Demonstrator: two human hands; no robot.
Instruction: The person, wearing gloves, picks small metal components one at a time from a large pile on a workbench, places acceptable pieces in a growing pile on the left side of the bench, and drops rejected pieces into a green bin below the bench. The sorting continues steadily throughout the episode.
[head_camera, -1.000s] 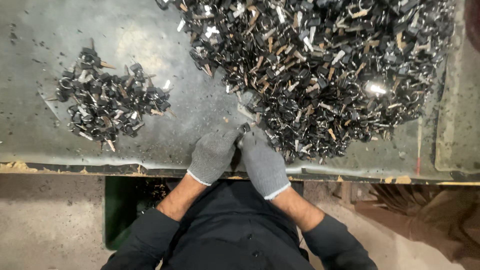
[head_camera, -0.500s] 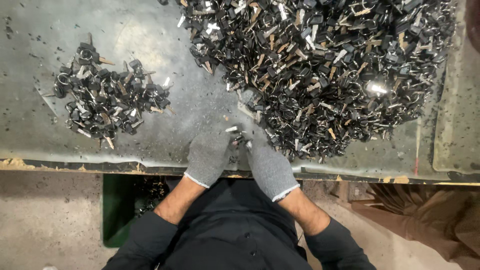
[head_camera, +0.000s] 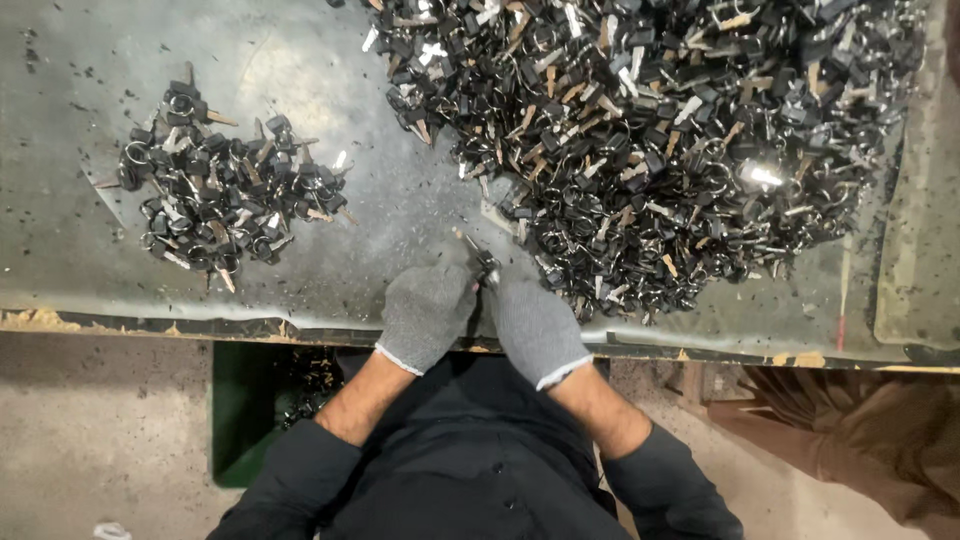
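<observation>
Head view: grey metal surface (head_camera: 90, 250), scuffed and dusted with dark chips, front edge worn with sawdust-coloured crumbs along it. Below the edge, concrete floor (head_camera: 100, 420) and a green bin (head_camera: 240, 410) under the surface, small dark parts inside. Big pile (head_camera: 650, 140) of black-headed keys and rings covers the upper right of the surface; small pile (head_camera: 220, 195) of the same sits upper left, well apart from it. Both hands in grey knit gloves, dark sleeves, meeting at the near edge, centre. Key piece (head_camera: 481, 262), a dark part with a thin shank sticking up-left, sits right between the two grips, just beside the near fringe of the big pile. Left hand (head_camera: 425, 312): fingers curled, fingertips pinching the piece from the left. Right hand (head_camera: 535, 328): grip clenched on the same piece from the right, fingertips touching the left glove. Brown cloth (head_camera: 850, 440) lower right, off the surface.
</observation>
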